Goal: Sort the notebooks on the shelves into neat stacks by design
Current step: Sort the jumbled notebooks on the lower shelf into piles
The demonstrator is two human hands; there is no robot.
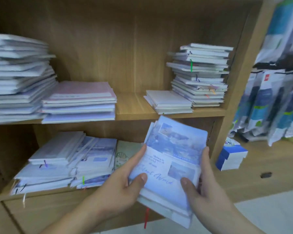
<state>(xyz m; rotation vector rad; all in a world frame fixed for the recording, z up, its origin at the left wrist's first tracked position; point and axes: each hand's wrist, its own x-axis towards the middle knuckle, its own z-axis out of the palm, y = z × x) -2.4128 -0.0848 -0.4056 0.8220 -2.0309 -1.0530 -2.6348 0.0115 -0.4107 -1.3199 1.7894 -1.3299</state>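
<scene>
Notebooks, blue-cover bundle [169, 166], held before lower shelf [61, 194]; left hand [125, 181] and right hand [205, 184] fingers grip its sides. Square edges first, then set on matching blue stack [95, 159].

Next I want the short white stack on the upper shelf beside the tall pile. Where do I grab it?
Probably the front-left corner of the short white stack, coming from the front: it lies flat at the shelf edge with bare board to its left, while the tall pile crowds its right side.
</scene>
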